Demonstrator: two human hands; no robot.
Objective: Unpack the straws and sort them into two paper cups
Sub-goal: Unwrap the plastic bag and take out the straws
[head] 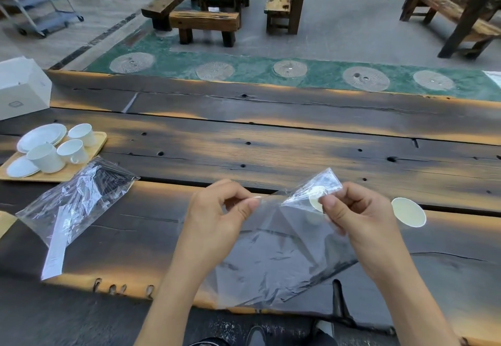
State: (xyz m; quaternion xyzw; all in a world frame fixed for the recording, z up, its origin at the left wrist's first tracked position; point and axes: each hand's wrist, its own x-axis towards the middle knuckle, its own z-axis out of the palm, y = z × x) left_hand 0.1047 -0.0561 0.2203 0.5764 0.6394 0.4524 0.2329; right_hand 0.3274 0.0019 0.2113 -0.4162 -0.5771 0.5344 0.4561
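I hold a clear plastic bag (273,259) up over the table's near edge. My left hand (217,218) pinches its top edge between thumb and forefinger. My right hand (355,218) pinches the opposite side of the top edge. Dark straws show faintly through the bag's lower part. One white paper cup (408,212) stands on the table right of my right hand. A second paper cup (315,201) is partly hidden behind the bag and my right thumb. Another clear bag of dark straws (78,199) lies on the table to the left.
A wooden tray (93,146) with white cups and saucers sits at the far left, with a white box (21,88) behind it. The dark plank table (271,142) stretches ahead. Benches and tables stand on the floor beyond.
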